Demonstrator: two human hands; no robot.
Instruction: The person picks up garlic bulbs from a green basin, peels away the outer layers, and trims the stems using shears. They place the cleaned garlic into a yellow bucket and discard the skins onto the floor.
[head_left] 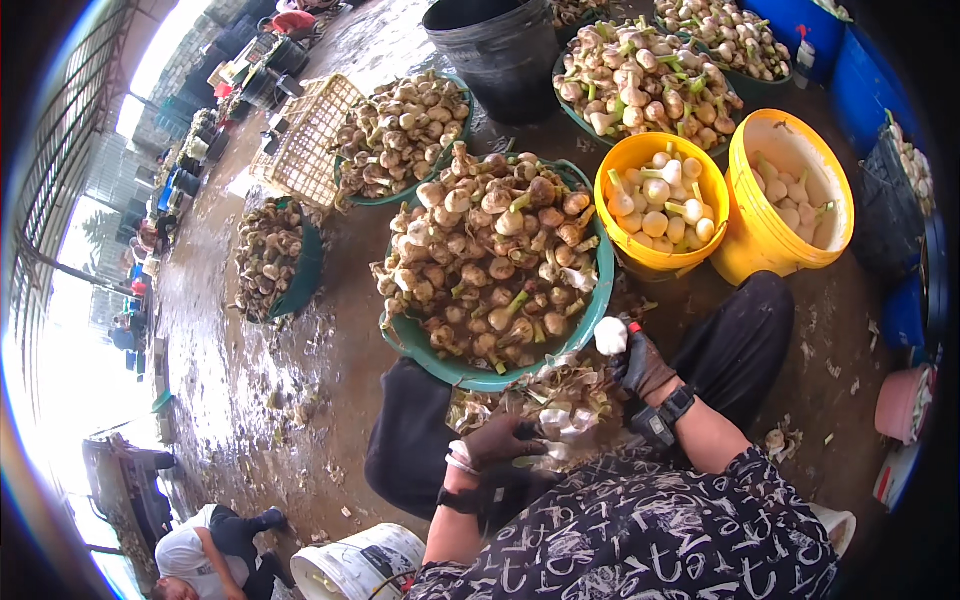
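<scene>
My right hand (pixel 645 368), in a dark glove, is closed on a peeled white garlic bulb (pixel 611 336). A small red thing (pixel 634 327) shows at its fingertips; its kind I cannot make out. Lower and to the left, my gloved left hand (pixel 502 442) hovers over my lap with its fingers apart, beside pale garlic skins (pixel 572 418). Just ahead of both hands is a green tub (pixel 440 368) heaped with unpeeled garlic (pixel 500 250). To its right, a yellow bucket (pixel 655 262) contains pale trimmed bulbs (pixel 660 200).
A second yellow bucket (pixel 745 245) with bulbs stands at the right. More garlic-filled tubs, a black bin (pixel 495 60) and a woven crate (pixel 310 135) lie beyond. A white bucket (pixel 365 562) is at my lower left. Another person (pixel 215 550) is farther left on the wet floor.
</scene>
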